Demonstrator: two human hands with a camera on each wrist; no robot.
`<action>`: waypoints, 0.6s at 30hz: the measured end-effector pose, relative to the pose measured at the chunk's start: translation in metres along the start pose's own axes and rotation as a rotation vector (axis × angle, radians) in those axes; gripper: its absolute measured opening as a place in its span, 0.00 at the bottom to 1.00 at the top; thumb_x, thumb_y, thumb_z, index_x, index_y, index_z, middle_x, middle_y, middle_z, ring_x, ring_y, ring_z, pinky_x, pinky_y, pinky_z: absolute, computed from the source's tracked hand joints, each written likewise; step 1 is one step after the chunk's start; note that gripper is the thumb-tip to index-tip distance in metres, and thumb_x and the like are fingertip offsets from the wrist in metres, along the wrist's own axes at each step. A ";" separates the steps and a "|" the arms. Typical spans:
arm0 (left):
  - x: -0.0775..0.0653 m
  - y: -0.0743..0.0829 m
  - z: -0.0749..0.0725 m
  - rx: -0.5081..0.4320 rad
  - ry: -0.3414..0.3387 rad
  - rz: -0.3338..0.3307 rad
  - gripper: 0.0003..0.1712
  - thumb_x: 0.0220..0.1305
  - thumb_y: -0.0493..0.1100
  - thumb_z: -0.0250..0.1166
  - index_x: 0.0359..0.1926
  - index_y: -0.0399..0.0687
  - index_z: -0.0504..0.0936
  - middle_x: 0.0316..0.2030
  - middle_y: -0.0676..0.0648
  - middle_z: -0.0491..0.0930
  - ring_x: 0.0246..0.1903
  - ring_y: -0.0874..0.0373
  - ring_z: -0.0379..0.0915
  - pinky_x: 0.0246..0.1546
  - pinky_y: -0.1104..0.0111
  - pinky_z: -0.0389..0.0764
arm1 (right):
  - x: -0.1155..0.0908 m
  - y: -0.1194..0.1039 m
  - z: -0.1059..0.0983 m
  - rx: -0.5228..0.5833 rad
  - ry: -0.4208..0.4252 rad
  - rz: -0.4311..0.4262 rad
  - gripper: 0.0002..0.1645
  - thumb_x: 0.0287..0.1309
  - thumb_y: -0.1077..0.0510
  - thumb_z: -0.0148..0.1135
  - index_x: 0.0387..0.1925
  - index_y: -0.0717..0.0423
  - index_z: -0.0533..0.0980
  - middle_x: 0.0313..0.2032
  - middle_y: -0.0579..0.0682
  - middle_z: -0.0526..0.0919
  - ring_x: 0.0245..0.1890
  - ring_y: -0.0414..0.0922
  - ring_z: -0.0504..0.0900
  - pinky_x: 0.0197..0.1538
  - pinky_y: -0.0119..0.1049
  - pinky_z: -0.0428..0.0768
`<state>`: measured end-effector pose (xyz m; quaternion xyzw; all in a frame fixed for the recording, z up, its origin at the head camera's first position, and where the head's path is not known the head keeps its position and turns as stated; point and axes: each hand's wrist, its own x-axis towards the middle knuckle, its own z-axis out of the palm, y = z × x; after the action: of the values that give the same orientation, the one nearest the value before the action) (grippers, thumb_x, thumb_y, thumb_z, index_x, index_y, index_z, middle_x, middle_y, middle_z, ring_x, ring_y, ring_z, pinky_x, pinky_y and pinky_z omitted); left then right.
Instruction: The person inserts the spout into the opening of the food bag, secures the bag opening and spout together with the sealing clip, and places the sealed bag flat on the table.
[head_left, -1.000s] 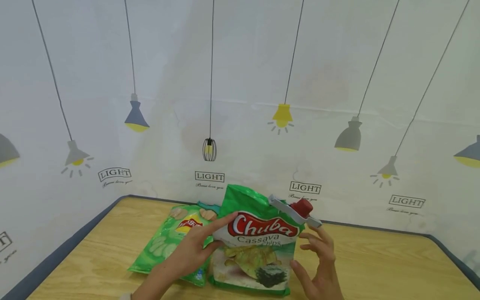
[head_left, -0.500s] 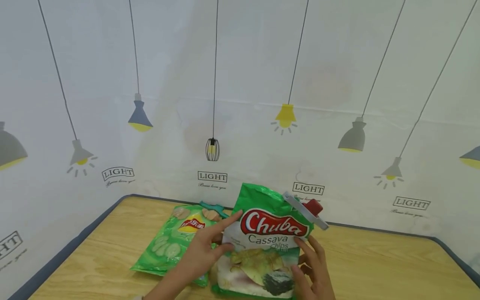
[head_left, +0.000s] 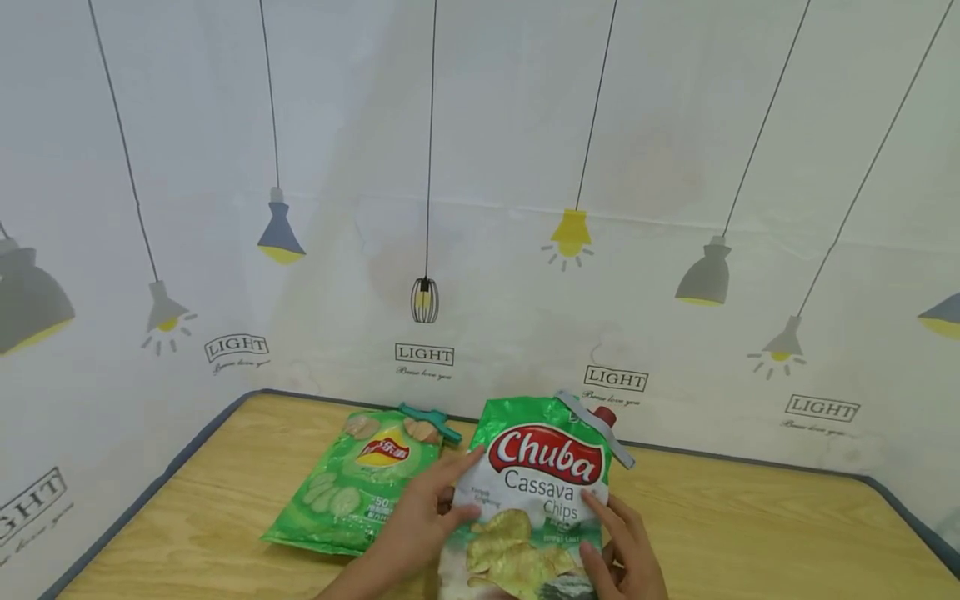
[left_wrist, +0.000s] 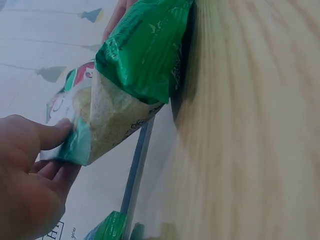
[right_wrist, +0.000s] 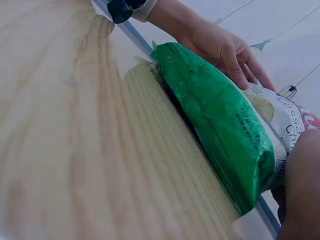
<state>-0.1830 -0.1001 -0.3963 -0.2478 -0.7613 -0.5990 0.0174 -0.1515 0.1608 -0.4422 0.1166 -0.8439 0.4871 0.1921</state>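
Between both hands stands a green and white bag of cassava chips [head_left: 536, 500], its printed front facing me. My left hand [head_left: 423, 508] grips its left side, thumb on the front and fingers behind. On the right side, my right hand [head_left: 626, 546] holds it the same way. A grey bag clip [head_left: 596, 427] with a red knob [head_left: 604, 415] lies slanted across the bag's top right corner. In the left wrist view, the bag's green bottom [left_wrist: 145, 55] is close to the tabletop; the right wrist view shows that green bottom [right_wrist: 215, 125] too.
Left of the cassava chips lies a green bag of potato chips [head_left: 352, 483], partly behind my left hand, with a teal clip [head_left: 431, 421] across its top. The wooden table [head_left: 765, 525] has a dark edge. Behind it hangs a white lamp-printed backdrop [head_left: 495, 317].
My right hand has moved in from beside the bag and now grips its right side. The cassava chips bag has shifted right and its top has come lower, clip included.
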 end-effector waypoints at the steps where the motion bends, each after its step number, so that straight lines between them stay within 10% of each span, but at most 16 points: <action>1: 0.000 -0.001 0.000 0.046 -0.007 -0.007 0.39 0.58 0.32 0.65 0.70 0.46 0.62 0.63 0.38 0.65 0.49 0.49 0.75 0.43 0.66 0.78 | 0.000 0.001 0.000 0.004 -0.006 0.004 0.25 0.63 0.62 0.60 0.62 0.49 0.72 0.59 0.48 0.65 0.18 0.34 0.66 0.14 0.29 0.67; 7: -0.004 -0.007 0.006 0.314 -0.078 -0.092 0.51 0.57 0.42 0.69 0.75 0.53 0.50 0.69 0.38 0.54 0.65 0.40 0.55 0.60 0.46 0.60 | 0.001 0.003 0.000 -0.011 -0.019 0.010 0.23 0.63 0.61 0.61 0.60 0.52 0.74 0.58 0.54 0.68 0.18 0.35 0.66 0.16 0.29 0.67; 18: -0.008 -0.015 0.011 0.357 -0.079 -0.126 0.44 0.60 0.48 0.66 0.70 0.33 0.57 0.70 0.30 0.50 0.67 0.33 0.48 0.61 0.43 0.55 | 0.007 0.003 -0.006 0.083 -0.191 0.275 0.25 0.64 0.56 0.59 0.62 0.56 0.72 0.62 0.63 0.66 0.22 0.39 0.76 0.27 0.32 0.75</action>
<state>-0.1787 -0.0951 -0.4152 -0.2159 -0.8695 -0.4442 -0.0061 -0.1573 0.1678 -0.4388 0.0538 -0.8456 0.5298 0.0377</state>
